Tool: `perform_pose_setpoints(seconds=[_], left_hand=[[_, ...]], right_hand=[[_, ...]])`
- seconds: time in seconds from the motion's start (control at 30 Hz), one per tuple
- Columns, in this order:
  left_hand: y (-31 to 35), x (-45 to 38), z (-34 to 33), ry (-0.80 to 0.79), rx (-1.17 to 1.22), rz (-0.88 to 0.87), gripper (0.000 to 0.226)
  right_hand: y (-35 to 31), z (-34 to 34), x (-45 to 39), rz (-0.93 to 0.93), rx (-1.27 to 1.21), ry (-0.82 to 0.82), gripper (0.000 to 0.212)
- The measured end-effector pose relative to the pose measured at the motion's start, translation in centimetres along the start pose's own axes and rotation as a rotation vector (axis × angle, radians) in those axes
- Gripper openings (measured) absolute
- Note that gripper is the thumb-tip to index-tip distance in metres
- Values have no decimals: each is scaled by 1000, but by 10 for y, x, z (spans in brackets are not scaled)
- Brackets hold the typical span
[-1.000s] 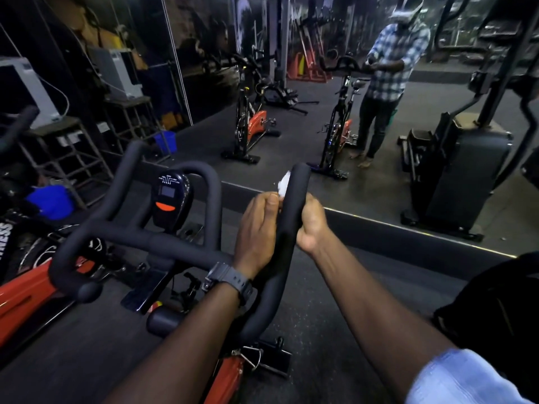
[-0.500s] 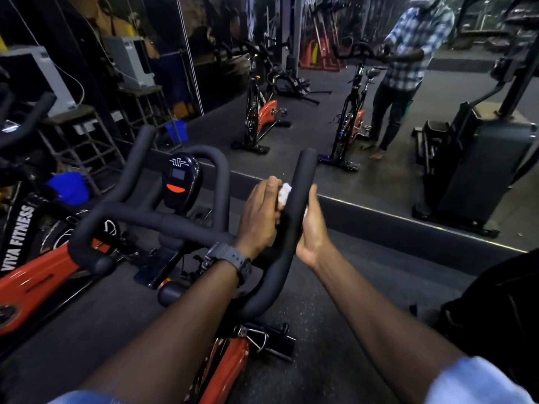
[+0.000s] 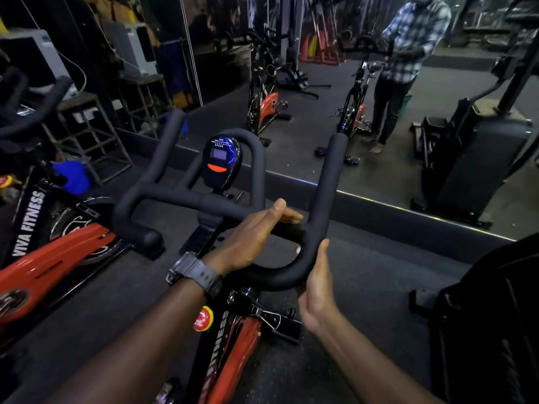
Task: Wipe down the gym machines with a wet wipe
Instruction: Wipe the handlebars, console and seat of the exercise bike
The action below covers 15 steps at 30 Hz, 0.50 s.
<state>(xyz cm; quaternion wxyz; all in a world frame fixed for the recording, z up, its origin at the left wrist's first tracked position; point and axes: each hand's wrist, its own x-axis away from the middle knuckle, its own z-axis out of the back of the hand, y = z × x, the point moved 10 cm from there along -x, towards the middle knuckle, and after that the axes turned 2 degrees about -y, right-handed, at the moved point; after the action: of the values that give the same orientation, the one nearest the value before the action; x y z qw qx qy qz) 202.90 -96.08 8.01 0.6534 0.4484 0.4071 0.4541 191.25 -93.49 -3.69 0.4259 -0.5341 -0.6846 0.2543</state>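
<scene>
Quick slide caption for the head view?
Both hands, left and right, on black padded spin-bike handlebar; wipe barely visible.

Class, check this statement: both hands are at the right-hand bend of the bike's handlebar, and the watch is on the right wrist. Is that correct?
Not quite. The head view shows the watch on the left wrist, not the right. The rest stands: the left hand lies over the handlebar at its right-hand bend, and the right hand is against the outside of that same bend.
</scene>
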Motion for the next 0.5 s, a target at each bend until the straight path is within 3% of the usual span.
perform_pose_setpoints(seconds=[0.1, 0.27, 0.4, 0.5], left_hand=[[-13, 10, 11, 7, 94, 37, 95], [-17, 19, 12, 26, 143, 53, 84], [-15, 20, 12, 37, 130, 24, 83], [-14, 21, 13, 30, 95, 17, 84]], right_hand=[[24, -8, 26, -25, 7, -5, 61], [73, -62, 60, -144, -265, -156, 101], [85, -124, 75, -194, -322, -245, 106], [86, -133, 74, -220, -356, -241, 112]])
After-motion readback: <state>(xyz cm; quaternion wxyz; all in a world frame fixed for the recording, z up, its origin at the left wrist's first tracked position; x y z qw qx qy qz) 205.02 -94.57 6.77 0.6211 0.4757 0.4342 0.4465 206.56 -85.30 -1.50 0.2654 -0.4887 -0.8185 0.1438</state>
